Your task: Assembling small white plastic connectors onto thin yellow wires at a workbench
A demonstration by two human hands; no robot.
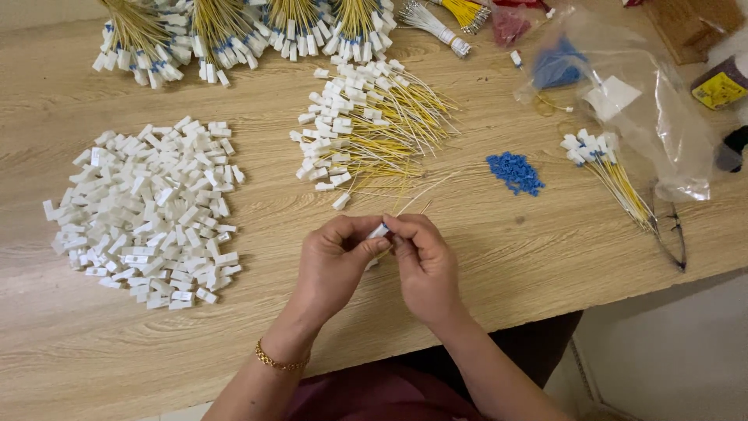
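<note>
- Nearest the camera, a gold bracelet (277, 362) circles the left wrist, above a dark red garment in the lap.
- The left hand (333, 265) and right hand (425, 265) meet over the wooden table (545, 257), fingertips pressed together on a small white connector (379, 231); it may carry a blue piece at its tip, but the fingers hide most of it.
- Thin yellow wires (425, 193) run from the pinch away across the table.
- Left of the hands lies a heap of loose white connector housings (148, 210).
- Right of the hands sit a small pile of blue inserts (515, 172), a finished bunch of wired connectors (604, 160) and dark tweezers (672, 234).
- Beyond the hands lies a loose pile of yellow-wired connectors (366, 129).
- Farthest off are tied wire bundles (234, 31) and a clear plastic bag (639, 101).
</note>
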